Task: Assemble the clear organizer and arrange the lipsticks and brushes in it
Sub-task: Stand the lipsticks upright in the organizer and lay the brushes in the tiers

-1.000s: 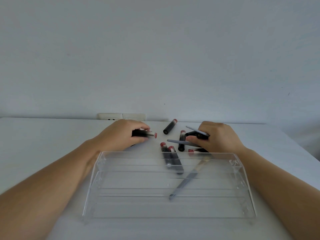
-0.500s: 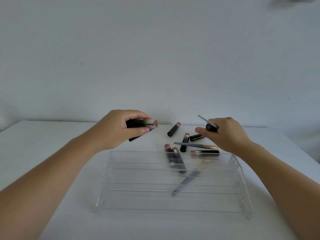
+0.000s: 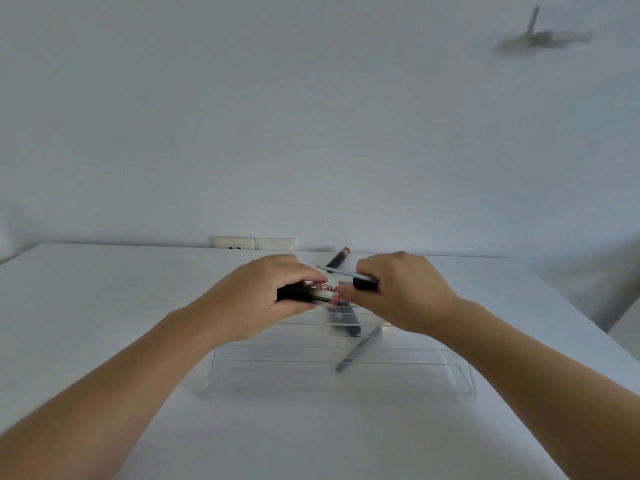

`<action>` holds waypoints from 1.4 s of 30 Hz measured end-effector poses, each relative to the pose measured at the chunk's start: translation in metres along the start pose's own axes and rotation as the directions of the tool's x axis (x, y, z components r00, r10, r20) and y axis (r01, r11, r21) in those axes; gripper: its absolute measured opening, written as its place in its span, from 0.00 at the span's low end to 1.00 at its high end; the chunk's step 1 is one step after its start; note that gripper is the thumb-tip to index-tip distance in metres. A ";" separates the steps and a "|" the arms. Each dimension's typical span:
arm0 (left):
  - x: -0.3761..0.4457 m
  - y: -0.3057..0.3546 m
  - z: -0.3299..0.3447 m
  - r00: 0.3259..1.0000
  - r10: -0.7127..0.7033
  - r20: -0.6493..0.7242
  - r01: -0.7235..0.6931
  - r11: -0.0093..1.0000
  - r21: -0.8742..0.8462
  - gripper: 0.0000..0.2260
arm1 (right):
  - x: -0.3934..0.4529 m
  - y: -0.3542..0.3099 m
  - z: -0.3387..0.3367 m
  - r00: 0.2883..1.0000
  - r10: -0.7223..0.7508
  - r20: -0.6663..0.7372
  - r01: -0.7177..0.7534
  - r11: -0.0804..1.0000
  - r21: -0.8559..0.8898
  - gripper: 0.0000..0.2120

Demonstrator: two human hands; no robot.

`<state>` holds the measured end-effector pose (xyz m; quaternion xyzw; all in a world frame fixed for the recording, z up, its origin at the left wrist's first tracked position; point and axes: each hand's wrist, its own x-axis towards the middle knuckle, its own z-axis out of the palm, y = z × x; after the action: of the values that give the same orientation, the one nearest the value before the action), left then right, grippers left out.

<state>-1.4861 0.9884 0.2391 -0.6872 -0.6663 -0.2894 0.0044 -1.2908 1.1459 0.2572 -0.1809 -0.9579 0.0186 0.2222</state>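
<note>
Plain domestic room: bare white wall [image 3: 311, 116], white table [image 3: 104, 289], wall socket [image 3: 254, 243], ceiling fan [image 3: 540, 38].

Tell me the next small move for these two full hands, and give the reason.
Probably lower the left hand and lay its lipsticks into a groove of the clear organizer. Both hands hover just above its far edge: the left grips black tubes with pink ends, the right hand holds a dark tube and a thin brush. The near grooves look free.

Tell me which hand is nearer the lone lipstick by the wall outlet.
Right. The right hand sits just beside the lone lipstick; the left hand is farther off.
</note>
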 end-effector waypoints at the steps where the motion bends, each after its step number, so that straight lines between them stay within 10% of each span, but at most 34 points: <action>1: -0.001 0.001 0.001 1.000 0.008 -0.005 -0.008 1.000 0.009 0.13 | -0.001 -0.002 0.002 1.000 -0.008 -0.017 0.008 1.000 -0.014 0.27; 22: -0.010 0.011 -0.001 0.998 -0.014 0.062 0.007 0.993 0.116 0.20 | -0.022 -0.001 0.019 0.959 -0.213 -0.187 0.173 0.962 -0.210 0.29; 33: -0.017 0.033 -0.003 0.989 0.130 -0.068 -0.101 0.939 0.330 0.17 | -0.027 -0.006 0.005 0.971 -0.210 -0.109 0.176 0.948 -0.264 0.31; 42: -0.017 0.021 0.002 0.999 0.033 0.001 -0.032 0.981 0.190 0.23 | -0.033 -0.002 -0.008 0.979 -0.197 -0.056 0.178 0.953 -0.247 0.30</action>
<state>-1.4653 0.9710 0.2380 -0.6941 -0.6795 -0.2255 0.0754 -1.2605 1.1315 0.2506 -0.1154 -0.9562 -0.1261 0.2378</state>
